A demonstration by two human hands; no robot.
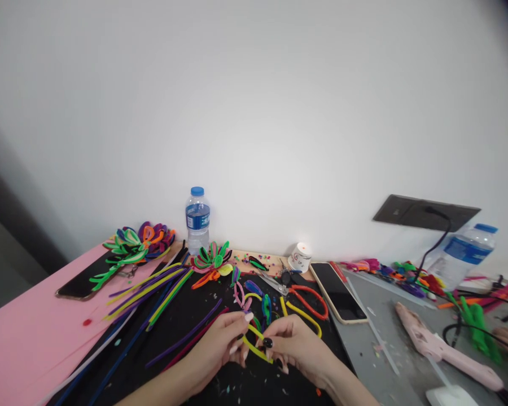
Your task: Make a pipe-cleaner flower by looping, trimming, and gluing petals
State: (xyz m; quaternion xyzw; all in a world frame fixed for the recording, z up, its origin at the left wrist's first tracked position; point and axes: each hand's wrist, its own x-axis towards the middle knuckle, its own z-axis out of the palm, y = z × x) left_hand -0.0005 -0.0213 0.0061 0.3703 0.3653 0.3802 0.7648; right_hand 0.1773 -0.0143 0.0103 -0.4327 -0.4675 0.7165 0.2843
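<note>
My left hand (222, 341) and my right hand (294, 344) meet near the front of a black mat (182, 327). Both pinch the same bent yellow pipe cleaner (254, 347), which loops between my fingertips. Just beyond my fingers lie short looped pieces in pink, blue, green and yellow (254, 296). A purple stem (190, 335) lies on the mat to the left of my left hand.
Long pipe cleaners (152, 290) fan out on the left beside finished flowers (139, 242) and a phone (82, 282) on pink sheet. Water bottle (197, 220), pliers (309, 299), second phone (336, 293), pink glue gun (444, 349) and another bottle (465, 254) stand further back and right.
</note>
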